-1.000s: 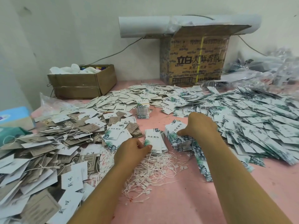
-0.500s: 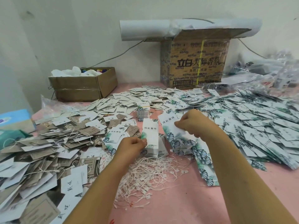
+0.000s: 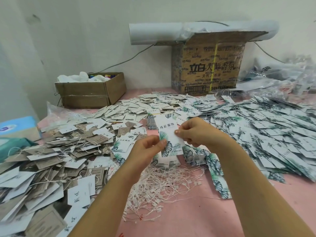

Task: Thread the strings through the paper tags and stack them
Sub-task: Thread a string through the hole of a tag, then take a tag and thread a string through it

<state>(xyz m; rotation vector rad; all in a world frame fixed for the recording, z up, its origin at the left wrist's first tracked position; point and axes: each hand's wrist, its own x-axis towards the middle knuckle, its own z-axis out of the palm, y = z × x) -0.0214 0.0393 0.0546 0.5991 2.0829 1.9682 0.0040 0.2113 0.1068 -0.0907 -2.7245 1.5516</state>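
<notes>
— What colour is the counter (image 3: 188, 219)?
— Pink. The strings (image 3: 162, 185) lying on it are white.
— And the held tag (image 3: 168, 134)?
— White, with dark characters near the top and teal-green leaf prints lower down. The right pile (image 3: 273, 134) has the same leaf pattern.
— The left pile (image 3: 51, 151)?
— Grey-brown tags mixed with white ones bearing black marks.
— The cartons?
— The tall carton (image 3: 210, 69) is brown with black lettering and a yellow strap. The low carton (image 3: 90, 91) is plain brown.

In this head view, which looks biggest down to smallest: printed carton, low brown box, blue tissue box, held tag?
1. printed carton
2. low brown box
3. blue tissue box and held tag: look similar; the box is cropped and the tag is nearer the camera, so unranked.
</notes>
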